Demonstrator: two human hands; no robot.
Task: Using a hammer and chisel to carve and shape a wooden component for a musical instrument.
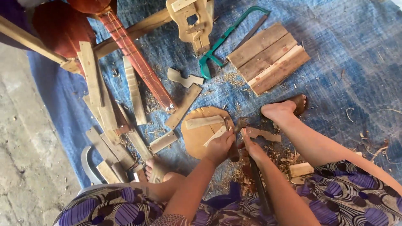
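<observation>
Two hands (234, 146) grip one hammer (251, 167) beside one round board (197, 138).

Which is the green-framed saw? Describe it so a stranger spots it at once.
Start from the blue mat covering the floor and look to its top middle. Left of the slatted wooden panel lies the hacksaw, slanting from upper right to lower left. It is the only green thing there; everything around it is bare wood or shavings.
</observation>
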